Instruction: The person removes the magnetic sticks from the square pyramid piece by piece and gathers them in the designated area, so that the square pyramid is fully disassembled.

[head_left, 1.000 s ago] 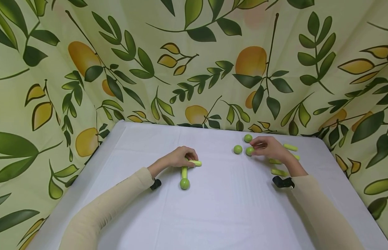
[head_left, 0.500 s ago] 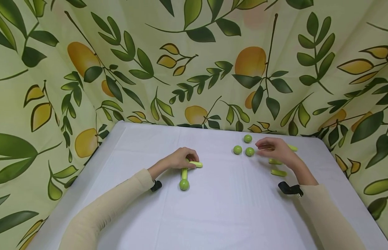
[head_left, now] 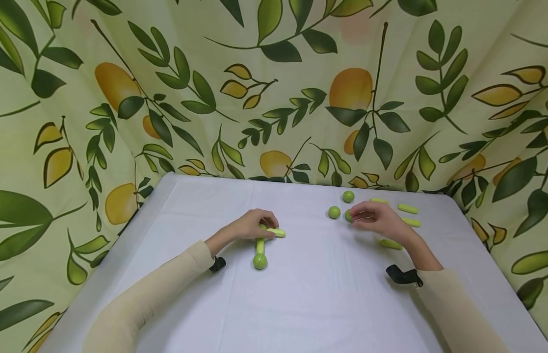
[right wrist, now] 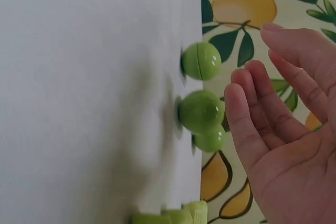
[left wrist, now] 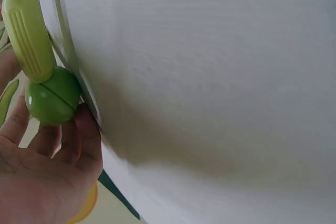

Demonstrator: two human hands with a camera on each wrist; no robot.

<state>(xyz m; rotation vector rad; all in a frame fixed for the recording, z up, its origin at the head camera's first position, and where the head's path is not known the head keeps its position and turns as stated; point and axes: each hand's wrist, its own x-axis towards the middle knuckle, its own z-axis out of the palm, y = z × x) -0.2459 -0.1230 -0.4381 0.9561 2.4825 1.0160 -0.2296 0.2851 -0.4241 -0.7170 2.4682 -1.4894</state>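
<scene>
On the white cloth, my left hand [head_left: 251,224] holds a green ball [left wrist: 55,100] between thumb and fingers. A ridged light-green stick [left wrist: 29,32] joins that ball to a second green ball [head_left: 259,261], which lies nearer me. Another light-green stick [head_left: 279,233] points out to the right from under the left fingers. At the right, my right hand [head_left: 379,220] hovers with loosely bent fingers and nothing in it. Its fingertips overlap one green ball [head_left: 348,214] in the head view, but stay apart from the balls in the right wrist view. Two more balls, one left [head_left: 334,212] and one farther back [head_left: 348,196], lie close by.
Several loose light-green sticks lie around and beyond the right hand, one nearer stick [head_left: 390,244] and one farther stick [head_left: 408,209] among them. A white-covered table [head_left: 300,294] carries everything. Behind it hangs a leaf-and-fruit patterned curtain [head_left: 274,113].
My right hand drew back rightward from the front ball, then came left toward it again. My left hand keeps its hold on the joined ball and stick, nearly still.
</scene>
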